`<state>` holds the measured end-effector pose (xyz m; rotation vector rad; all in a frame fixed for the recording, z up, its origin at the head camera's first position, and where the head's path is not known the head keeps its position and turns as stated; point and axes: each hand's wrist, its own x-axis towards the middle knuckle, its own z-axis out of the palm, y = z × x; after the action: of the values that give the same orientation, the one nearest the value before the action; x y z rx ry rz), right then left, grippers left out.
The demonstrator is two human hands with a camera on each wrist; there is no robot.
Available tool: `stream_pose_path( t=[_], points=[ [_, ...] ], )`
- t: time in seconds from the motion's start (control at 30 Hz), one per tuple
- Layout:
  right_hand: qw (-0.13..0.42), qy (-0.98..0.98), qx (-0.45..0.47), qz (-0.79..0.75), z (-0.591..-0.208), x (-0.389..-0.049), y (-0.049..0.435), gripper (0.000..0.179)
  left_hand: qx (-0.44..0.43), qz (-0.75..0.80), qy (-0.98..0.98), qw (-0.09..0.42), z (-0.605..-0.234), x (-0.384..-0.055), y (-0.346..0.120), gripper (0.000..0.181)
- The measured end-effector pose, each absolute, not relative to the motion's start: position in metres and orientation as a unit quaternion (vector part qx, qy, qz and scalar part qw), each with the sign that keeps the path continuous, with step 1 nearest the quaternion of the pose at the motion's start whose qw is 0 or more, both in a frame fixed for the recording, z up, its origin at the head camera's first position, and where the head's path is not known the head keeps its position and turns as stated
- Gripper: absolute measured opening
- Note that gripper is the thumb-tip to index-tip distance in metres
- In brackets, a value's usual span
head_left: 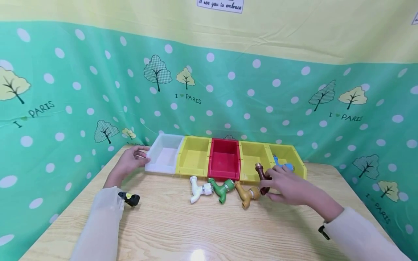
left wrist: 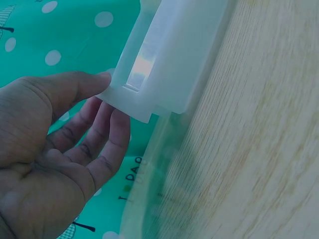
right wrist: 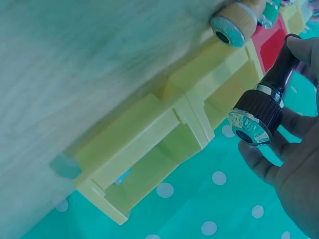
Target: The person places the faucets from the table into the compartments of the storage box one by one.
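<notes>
A dark brown tap (head_left: 262,178) is held in my right hand (head_left: 287,185), just in front of the right-hand yellow bins. In the right wrist view, thumb and fingers grip the tap's body (right wrist: 279,72), and its ribbed collar with a metal end stands out. My left hand (head_left: 130,162) pinches the side rim of the white bin (head_left: 151,167), thumb on one face and fingers behind, as the left wrist view shows. On the table before the bins lie a white tap (head_left: 197,189), a green tap (head_left: 222,189) and an ochre tap (head_left: 245,194). A blue tap (head_left: 287,166) sits in the rightmost yellow bin (head_left: 298,161).
The bins stand in a row along the back of the wooden table (head_left: 183,232). Between the white and rightmost bins are a yellow bin (head_left: 193,170), a red bin (head_left: 224,174) and another yellow bin (head_left: 249,174). A patterned green curtain (head_left: 202,119) hangs close behind and at both sides.
</notes>
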<state>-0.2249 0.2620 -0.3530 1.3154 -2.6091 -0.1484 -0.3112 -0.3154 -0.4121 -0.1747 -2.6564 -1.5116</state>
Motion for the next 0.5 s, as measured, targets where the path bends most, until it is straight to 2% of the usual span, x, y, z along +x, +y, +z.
stream_pose_path(
  t=[0.3, 0.5],
  points=[
    [0.129, -0.886, 0.443, -0.045, -0.346, -0.253, 0.252, 0.022, -0.059, -0.490, -0.869, 0.039, -0.413, -0.311, -0.316, 0.051],
    [0.125, -0.894, 0.428, -0.045, -0.343, -0.269, 0.246, 0.022, -0.052, -0.490, -0.869, 0.038, -0.412, -0.312, -0.316, 0.051]
  ],
)
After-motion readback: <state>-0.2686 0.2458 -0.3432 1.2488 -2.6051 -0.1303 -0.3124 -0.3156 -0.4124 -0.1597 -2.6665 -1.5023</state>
